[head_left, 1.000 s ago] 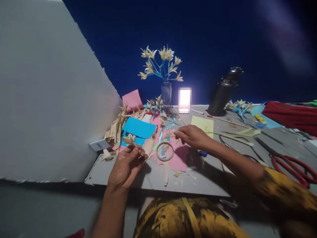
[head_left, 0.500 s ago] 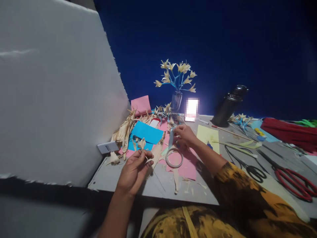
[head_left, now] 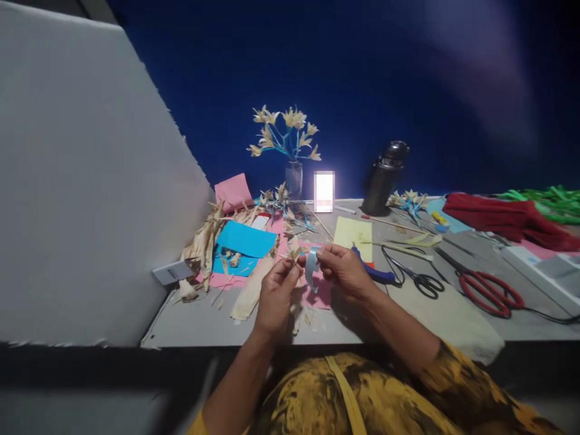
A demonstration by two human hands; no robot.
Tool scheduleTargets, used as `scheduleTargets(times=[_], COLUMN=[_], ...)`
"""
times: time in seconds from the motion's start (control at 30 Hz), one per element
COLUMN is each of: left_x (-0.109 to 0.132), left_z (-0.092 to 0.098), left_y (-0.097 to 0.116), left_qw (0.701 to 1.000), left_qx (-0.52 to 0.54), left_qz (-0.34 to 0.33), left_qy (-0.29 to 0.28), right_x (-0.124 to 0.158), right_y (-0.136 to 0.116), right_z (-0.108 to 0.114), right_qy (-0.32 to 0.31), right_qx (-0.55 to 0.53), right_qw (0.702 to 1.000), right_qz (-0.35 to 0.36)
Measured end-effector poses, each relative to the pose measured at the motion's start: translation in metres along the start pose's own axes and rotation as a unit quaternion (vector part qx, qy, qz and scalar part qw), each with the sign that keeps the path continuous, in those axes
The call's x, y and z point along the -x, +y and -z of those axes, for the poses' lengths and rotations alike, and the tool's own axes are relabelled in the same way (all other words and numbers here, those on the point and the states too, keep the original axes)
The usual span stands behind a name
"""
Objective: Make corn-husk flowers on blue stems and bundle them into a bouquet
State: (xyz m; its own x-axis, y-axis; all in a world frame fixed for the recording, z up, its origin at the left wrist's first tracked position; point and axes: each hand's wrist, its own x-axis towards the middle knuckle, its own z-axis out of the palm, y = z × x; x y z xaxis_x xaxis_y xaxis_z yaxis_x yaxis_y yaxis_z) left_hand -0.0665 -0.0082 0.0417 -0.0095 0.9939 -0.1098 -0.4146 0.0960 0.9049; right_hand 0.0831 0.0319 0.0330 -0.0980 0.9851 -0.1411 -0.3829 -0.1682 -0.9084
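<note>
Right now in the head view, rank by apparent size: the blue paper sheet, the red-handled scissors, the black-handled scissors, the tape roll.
1. Red-handled scissors
2. Blue paper sheet
3. Black-handled scissors
4. Tape roll
The top two look close; differing nearness leaves them unsure.

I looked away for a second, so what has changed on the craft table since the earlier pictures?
The right hand has lifted the tape roll off the pink paper and brought it to the left hand, which still pinches a small dried-husk flower. The hands now meet mid-table. Scissors, vase and papers lie as before.
</note>
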Motion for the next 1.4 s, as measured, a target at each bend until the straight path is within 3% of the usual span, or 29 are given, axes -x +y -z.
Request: scheduleTargets(times=[0.17,0.4,0.63,0.83,0.93,1.0,1.07,1.13,1.2,1.27,1.33,1.4], left_x=[-0.004,-0.016,-0.02,-0.017,-0.019,-0.022,-0.025,-0.029,-0.034,-0.038,-0.041,-0.043], left_z=[-0.019,-0.042,-0.046,-0.05,-0.05,-0.048,-0.043,-0.039,-0.036,-0.035,-0.036,-0.037], left_y=[-0.011,-0.008,-0.019,-0.025,-0.02,-0.015,-0.01,-0.008,-0.007,-0.007,-0.006,-0.004], left_qw=[1.0,0.999,0.995,0.992,0.992,0.993,0.993,0.993,0.992,0.993,0.993,0.993], left_qx=[-0.003,-0.016,-0.028,-0.121,-0.12,-0.113,-0.112,-0.116,-0.117,-0.106,-0.091,-0.083], left_qz=[0.022,0.038,0.081,-0.008,0.006,0.018,0.013,0.014,0.025,0.04,0.051,0.057], left_qy=[-0.022,-0.016,-0.048,-0.021,-0.032,-0.039,-0.033,-0.028,-0.03,-0.037,-0.048,-0.056], right_x=[0.002,0.003,0.004,0.001,0.007,0.015,0.027,0.039,0.048,0.052,0.053,0.054], right_y=[0.0,-0.001,0.001,0.008,-0.001,-0.014,-0.029,-0.041,-0.046,-0.046,-0.042,-0.039], right_z=[0.015,0.04,0.05,0.053,0.074,0.103,0.139,0.174,0.199,0.214,0.223,0.23], right_qy=[0.006,0.005,0.027,0.054,0.051,0.087,0.179,0.252,0.241,0.19,0.152,0.143], right_qx=[-0.04,-0.085,-0.114,-0.107,-0.047,0.055,0.219,0.444,0.615,0.71,0.739,0.737], right_qw=[0.999,0.996,0.993,0.993,0.998,0.995,0.956,0.852,0.746,0.678,0.656,0.66], right_qz=[0.004,-0.013,-0.008,-0.004,-0.011,0.01,0.078,0.12,0.085,0.034,0.007,0.004])
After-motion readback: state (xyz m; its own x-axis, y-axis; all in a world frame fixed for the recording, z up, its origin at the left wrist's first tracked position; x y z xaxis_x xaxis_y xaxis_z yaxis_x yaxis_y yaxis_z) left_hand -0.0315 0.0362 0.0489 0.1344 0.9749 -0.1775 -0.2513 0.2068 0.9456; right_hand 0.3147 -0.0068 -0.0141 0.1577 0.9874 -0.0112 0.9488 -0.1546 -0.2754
